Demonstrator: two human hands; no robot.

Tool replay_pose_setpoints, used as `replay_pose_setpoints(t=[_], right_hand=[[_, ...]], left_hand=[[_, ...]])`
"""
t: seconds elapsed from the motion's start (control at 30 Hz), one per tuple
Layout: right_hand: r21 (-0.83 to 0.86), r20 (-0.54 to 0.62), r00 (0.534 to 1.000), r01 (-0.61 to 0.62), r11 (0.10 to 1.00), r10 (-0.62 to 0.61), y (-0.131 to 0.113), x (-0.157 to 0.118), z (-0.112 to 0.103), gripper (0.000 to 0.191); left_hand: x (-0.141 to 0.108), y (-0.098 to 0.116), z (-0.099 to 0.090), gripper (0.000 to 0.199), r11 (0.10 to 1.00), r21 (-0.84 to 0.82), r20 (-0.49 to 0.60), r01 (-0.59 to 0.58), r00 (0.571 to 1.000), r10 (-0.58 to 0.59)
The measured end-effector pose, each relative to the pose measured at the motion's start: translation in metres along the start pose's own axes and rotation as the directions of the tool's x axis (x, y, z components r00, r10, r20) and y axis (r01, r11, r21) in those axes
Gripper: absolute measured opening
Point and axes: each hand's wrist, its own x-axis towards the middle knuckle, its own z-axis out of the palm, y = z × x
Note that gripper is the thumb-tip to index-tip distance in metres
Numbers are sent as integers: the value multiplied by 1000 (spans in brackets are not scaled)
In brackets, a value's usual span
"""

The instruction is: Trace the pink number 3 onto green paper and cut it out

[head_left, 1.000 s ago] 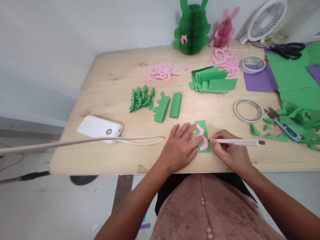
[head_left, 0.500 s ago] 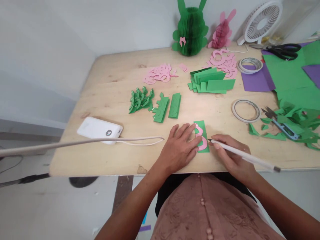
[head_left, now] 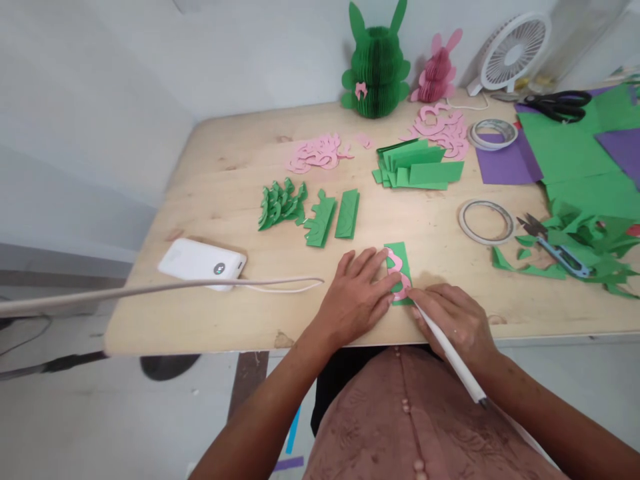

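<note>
My left hand (head_left: pixel 359 288) lies flat with its fingers spread. Its fingertips press a pink paper cutout (head_left: pixel 401 287) with rounded lobes onto a folded strip of green paper (head_left: pixel 397 248). In my right hand (head_left: pixel 457 323) is a slim white pencil (head_left: pixel 450 350), gripped near its point. The point is at the lower right edge of the cutout, mostly hidden by my fingers. Beyond my left hand lie a green folded strip with drawn curves (head_left: pixel 347 213), a partly cut green strip (head_left: pixel 321 221) and a cluster of cut green pieces (head_left: pixel 281 203).
Pink cutouts (head_left: pixel 320 153), stacked green strips (head_left: pixel 425 170) and tape rolls (head_left: pixel 486 222) lie farther back. Small scissors (head_left: pixel 555 247) rest among green scraps at right. A white power bank (head_left: pixel 200 261) with its cable sits left. Paper rabbits (head_left: pixel 377 73) and a fan (head_left: pixel 515 53) stand behind.
My right hand has moved the pencil from beside the strip to the cutout's lower right edge, tilting its back end toward me. My left hand stays on the cutout. The view has shifted slightly.
</note>
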Motion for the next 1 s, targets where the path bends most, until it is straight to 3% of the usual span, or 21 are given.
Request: replay_pose_setpoints(t=[0.7, 0.87, 1.0], right_hand=[[9, 10, 1000, -12, 1000, 11, 3, -2, 1, 23], [244, 12, 987, -158, 957, 160, 2, 0, -4, 25], [417, 60, 925, -365, 832, 376, -4, 0, -6, 18]], left_hand=[[2, 1, 0, 30, 1000, -11, 4, 18, 1000, -18], [2, 1, 2, 31, 1000, -14, -10, 18, 1000, -18], [2, 0, 2, 31, 1000, -12, -14, 15, 1000, -15]])
